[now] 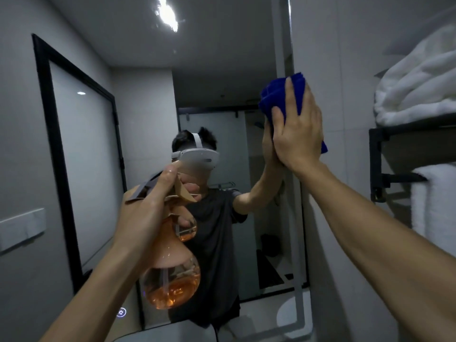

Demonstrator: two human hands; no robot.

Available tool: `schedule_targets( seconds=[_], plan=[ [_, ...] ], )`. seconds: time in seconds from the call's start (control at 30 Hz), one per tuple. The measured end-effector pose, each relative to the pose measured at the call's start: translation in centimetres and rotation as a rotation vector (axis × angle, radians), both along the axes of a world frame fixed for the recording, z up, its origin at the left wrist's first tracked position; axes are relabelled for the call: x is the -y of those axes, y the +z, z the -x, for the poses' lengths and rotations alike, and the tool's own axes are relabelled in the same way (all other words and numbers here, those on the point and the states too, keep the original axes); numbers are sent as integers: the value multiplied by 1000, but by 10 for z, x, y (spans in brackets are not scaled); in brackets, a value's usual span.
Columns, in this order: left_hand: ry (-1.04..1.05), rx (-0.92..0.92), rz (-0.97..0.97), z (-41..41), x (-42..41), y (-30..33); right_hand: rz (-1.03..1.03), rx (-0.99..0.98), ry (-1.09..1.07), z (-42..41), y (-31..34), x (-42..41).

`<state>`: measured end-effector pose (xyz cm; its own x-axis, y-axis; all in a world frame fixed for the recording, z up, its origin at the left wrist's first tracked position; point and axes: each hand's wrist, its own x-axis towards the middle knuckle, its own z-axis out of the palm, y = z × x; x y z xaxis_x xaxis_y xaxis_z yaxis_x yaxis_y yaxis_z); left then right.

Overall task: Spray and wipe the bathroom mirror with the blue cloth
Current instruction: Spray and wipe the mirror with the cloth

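Observation:
The bathroom mirror [138,99] fills the wall ahead and shows my reflection. My right hand [298,129] presses the folded blue cloth [278,92] flat against the glass near the mirror's right edge, at upper right. My left hand [145,206] holds up a clear spray bottle [172,280] with orange liquid in its round belly, gripping the neck and trigger, nozzle toward the mirror. The bottle hangs in front of the mirror's lower middle.
A black wall rack [380,154] at the right carries folded white towels [419,90], with another towel [434,203] hanging below. A white wall plate [22,228] sits at the left. A lit touch button [121,312] glows low on the mirror.

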<state>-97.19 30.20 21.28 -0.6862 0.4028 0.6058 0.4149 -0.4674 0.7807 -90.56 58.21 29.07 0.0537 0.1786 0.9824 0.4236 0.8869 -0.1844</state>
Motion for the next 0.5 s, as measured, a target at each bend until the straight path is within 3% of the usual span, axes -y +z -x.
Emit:
schedule_targets(
  seconds=[0.1, 0.33, 0.5],
  plan=[
    [3, 5, -19, 1, -5, 5, 54, -68, -62, 16, -1, 24],
    [-13, 21, 11, 3, -14, -2, -438, 327, -6, 14, -118, 26],
    [-14, 27, 6, 0, -8, -9, -472, 364, -39, -11, -119, -11]
  ],
)
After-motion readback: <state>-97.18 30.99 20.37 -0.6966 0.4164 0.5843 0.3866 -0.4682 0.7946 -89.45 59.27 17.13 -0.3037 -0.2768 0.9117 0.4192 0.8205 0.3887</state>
